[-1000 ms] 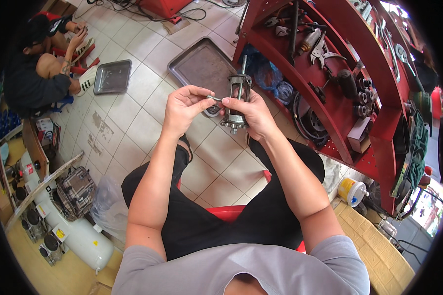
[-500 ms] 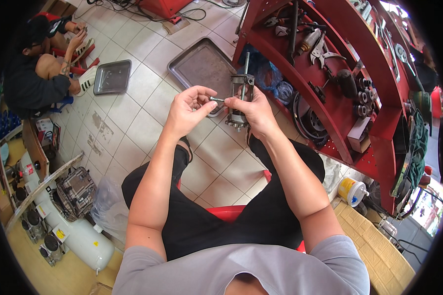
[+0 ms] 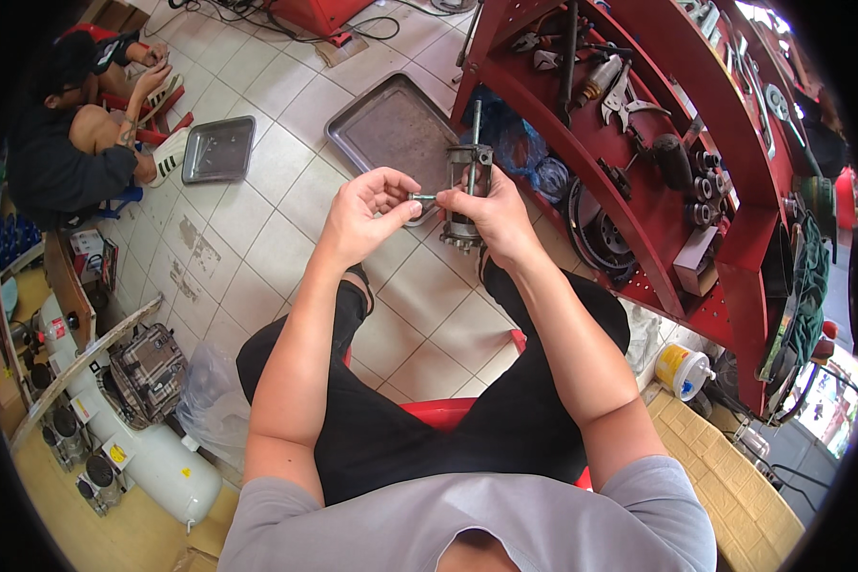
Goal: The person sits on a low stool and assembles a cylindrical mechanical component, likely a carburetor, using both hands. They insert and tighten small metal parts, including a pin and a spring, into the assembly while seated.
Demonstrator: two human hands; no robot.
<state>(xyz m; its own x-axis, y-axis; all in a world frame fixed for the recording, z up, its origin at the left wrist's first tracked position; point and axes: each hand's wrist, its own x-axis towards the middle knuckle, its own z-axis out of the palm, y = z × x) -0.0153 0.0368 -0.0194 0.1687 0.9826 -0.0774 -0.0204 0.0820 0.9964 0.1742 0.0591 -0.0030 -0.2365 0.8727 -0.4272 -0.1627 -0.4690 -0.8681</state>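
Note:
My right hand [image 3: 486,210] is closed around a metal tool with a cage-like frame [image 3: 464,227] and a long threaded rod [image 3: 477,124] sticking out of its far end. Between my hands lies a small bolt [image 3: 423,197], level and pointing sideways. My left hand [image 3: 377,205] pinches its left end between thumb and fingers; its right end meets my right thumb and the frame. Whether that end sits in a hole of the tool is hidden by the thumb. Both hands are held above the floor in front of my knees.
Beyond my hands a large grey metal tray [image 3: 386,105] lies on the tiled floor, with a smaller tray [image 3: 218,150] farther left. A red tool rack [image 3: 639,200] full of tools rises close on the right. Another person [image 3: 76,143] sits at the far left; a white tank [image 3: 172,477] is at lower left.
Hardly anything differs. The fingers of my left hand have shifted slightly on the bolt, and the bolt shows a little more plainly. My right hand keeps its hold on the metal tool.

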